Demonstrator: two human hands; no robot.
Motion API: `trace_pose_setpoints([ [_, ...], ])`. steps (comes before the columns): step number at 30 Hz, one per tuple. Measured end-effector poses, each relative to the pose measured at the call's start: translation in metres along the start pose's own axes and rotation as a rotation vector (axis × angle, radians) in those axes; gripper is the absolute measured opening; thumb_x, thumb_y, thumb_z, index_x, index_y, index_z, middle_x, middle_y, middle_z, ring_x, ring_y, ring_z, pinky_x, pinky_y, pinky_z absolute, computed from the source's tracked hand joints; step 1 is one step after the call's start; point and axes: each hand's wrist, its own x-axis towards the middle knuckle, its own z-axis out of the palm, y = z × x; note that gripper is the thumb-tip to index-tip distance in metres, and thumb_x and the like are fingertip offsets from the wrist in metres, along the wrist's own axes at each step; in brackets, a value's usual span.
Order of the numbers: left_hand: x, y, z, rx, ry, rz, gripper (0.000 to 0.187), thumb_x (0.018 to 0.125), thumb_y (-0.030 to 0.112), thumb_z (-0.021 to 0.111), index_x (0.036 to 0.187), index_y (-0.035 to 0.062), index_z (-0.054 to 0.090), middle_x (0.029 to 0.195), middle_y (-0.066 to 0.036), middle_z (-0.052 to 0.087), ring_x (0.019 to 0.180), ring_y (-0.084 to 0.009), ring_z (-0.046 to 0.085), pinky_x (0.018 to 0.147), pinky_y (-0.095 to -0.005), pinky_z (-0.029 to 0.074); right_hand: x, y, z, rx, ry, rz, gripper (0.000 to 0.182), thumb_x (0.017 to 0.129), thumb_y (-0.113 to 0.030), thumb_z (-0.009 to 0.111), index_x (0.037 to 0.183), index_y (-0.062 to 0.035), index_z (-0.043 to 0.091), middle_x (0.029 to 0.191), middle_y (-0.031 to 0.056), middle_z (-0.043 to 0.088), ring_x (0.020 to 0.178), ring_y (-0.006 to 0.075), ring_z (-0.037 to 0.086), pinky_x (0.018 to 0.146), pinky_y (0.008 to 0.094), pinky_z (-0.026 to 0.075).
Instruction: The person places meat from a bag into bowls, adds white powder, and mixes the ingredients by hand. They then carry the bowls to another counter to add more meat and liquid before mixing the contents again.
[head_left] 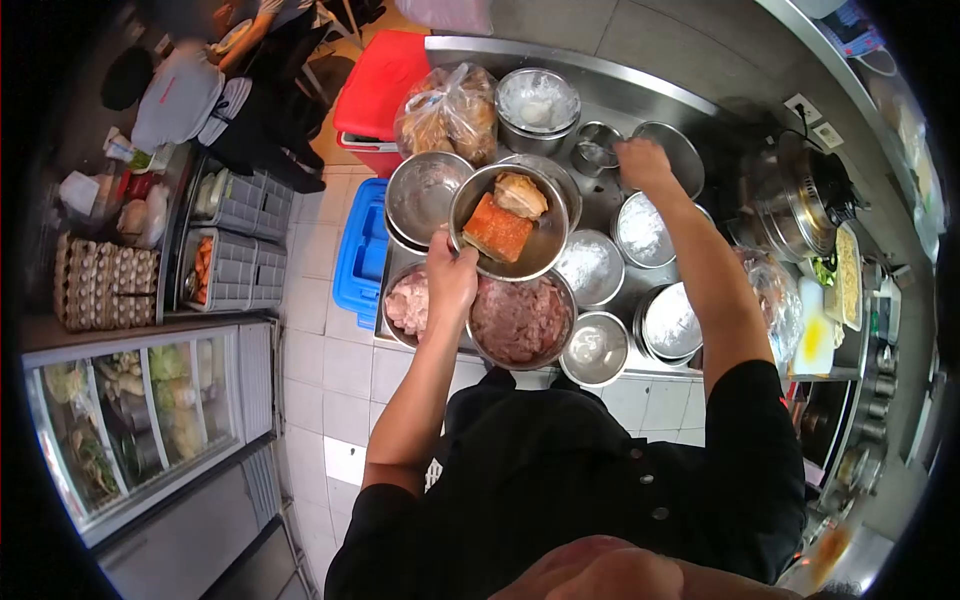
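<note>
left hand (452,280) clamps the near rim of the meat bowl (508,222); right hand (643,163), farther back, pinches closed over a small cup (597,148) on the tabletop (640,95).

light: bright, even, perhaps overhead; glare: on steel bowls (505,235); edges: fisheye-warped, dark vignette; focus: soft at rim

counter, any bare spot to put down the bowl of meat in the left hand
Little room. The counter shows bare steel only behind the bowls, along the back edge right of the covered bowl. The front is packed: mince bowl, flour bowls, small bowl.
</note>
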Motion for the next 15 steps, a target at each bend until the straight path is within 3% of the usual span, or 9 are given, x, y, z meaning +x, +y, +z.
trace_pose_setpoints([
  [1, 0.002, 0.016, 0.006, -0.030, -0.007, -0.052, 0.015, 0.092, 0.002, 0.054, 0.106, 0.0025, 0.052, 0.083, -0.008, 0.063, 0.059, -0.0149, 0.062, 0.042, -0.0264, 0.048, -0.012, 0.010, -0.010, -0.010, -0.003, 0.013, 0.025, 0.097, -0.021, 0.054, 0.105, -0.0131, 0.077, 0.105, 0.0131, 0.075, 0.102, 0.0333, 0.072, 0.089, 0.0495, 0.054],
  [3, 0.012, 0.027, 0.017, -0.035, -0.030, -0.085, 0.010, 0.092, 0.003, 0.054, 0.102, 0.0026, 0.050, 0.078, -0.010, 0.061, 0.051, -0.0157, 0.058, 0.040, -0.0284, 0.048, -0.044, 0.031, -0.034, 0.187, 0.263, 0.062, 0.025, 0.094, -0.021, 0.059, 0.106, -0.0099, 0.077, 0.100, 0.0171, 0.075, 0.100, 0.0372, 0.072, 0.085, 0.0500, 0.056],
  [4, 0.018, 0.028, 0.023, -0.042, -0.045, -0.085, 0.010, 0.092, 0.003, 0.054, 0.102, 0.0026, 0.050, 0.078, -0.010, 0.061, 0.051, -0.0157, 0.058, 0.040, -0.0284, 0.048, -0.061, 0.035, -0.057, 0.175, 0.262, 0.075, 0.025, 0.094, -0.021, 0.059, 0.106, -0.0099, 0.077, 0.100, 0.0171, 0.075, 0.100, 0.0372, 0.072, 0.085, 0.0500, 0.056],
  [6, 0.028, 0.027, 0.035, -0.035, -0.068, -0.112, 0.010, 0.093, 0.003, 0.056, 0.099, 0.0025, 0.049, 0.077, -0.010, 0.060, 0.050, -0.0166, 0.058, 0.039, -0.0302, 0.047, -0.094, 0.037, -0.107, 0.617, 0.158, 0.209, 0.028, 0.093, -0.021, 0.061, 0.113, -0.0082, 0.076, 0.096, 0.0209, 0.074, 0.094, 0.0400, 0.071, 0.084, 0.0471, 0.055],
  [10, 0.034, 0.025, 0.069, -0.063, -0.100, -0.078, 0.010, 0.092, 0.002, 0.057, 0.096, -0.0005, 0.048, 0.073, -0.013, 0.063, 0.047, -0.0183, 0.061, 0.038, -0.0303, 0.048, -0.130, 0.032, -0.135, 0.890, 0.067, 0.090, 0.029, 0.093, -0.021, 0.064, 0.115, -0.0052, 0.074, 0.088, 0.0217, 0.073, 0.083, 0.0358, 0.072, 0.079, 0.0427, 0.055],
  [11, 0.036, 0.022, 0.075, -0.049, -0.125, -0.089, 0.012, 0.092, 0.003, 0.058, 0.096, -0.0002, 0.047, 0.074, -0.014, 0.063, 0.049, -0.0193, 0.064, 0.039, -0.0316, 0.050, -0.136, 0.022, -0.144, 0.869, 0.062, 0.080, 0.027, 0.094, -0.020, 0.065, 0.114, -0.0041, 0.074, 0.084, 0.0208, 0.072, 0.078, 0.0326, 0.071, 0.078, 0.0411, 0.054],
  [12, 0.038, 0.018, 0.082, -0.044, -0.127, -0.090, 0.012, 0.092, 0.003, 0.058, 0.096, -0.0002, 0.047, 0.074, -0.014, 0.063, 0.049, -0.0193, 0.064, 0.039, -0.0316, 0.050, -0.136, 0.014, -0.137, 0.926, 0.047, 0.089, 0.026, 0.094, -0.018, 0.064, 0.114, -0.0051, 0.075, 0.089, 0.0222, 0.073, 0.083, 0.0366, 0.072, 0.080, 0.0426, 0.055],
  [14, 0.033, 0.011, 0.094, -0.010, -0.142, -0.080, 0.014, 0.092, 0.005, 0.058, 0.095, 0.0005, 0.046, 0.076, -0.014, 0.064, 0.050, -0.0202, 0.065, 0.040, -0.0324, 0.052, -0.140, 0.000, -0.119, 0.658, 0.289, -0.024, 0.025, 0.094, -0.016, 0.063, 0.114, -0.0070, 0.075, 0.096, 0.0222, 0.073, 0.090, 0.0402, 0.071, 0.082, 0.0450, 0.055],
  [15, 0.029, 0.013, 0.100, -0.010, -0.133, -0.083, 0.016, 0.092, 0.005, 0.059, 0.094, 0.0017, 0.043, 0.075, -0.014, 0.063, 0.049, -0.0203, 0.064, 0.040, -0.0329, 0.053, -0.148, 0.004, -0.120, 0.659, 0.287, -0.024, 0.025, 0.094, -0.016, 0.063, 0.114, -0.0070, 0.075, 0.096, 0.0222, 0.073, 0.090, 0.0402, 0.071, 0.082, 0.0450, 0.055],
])
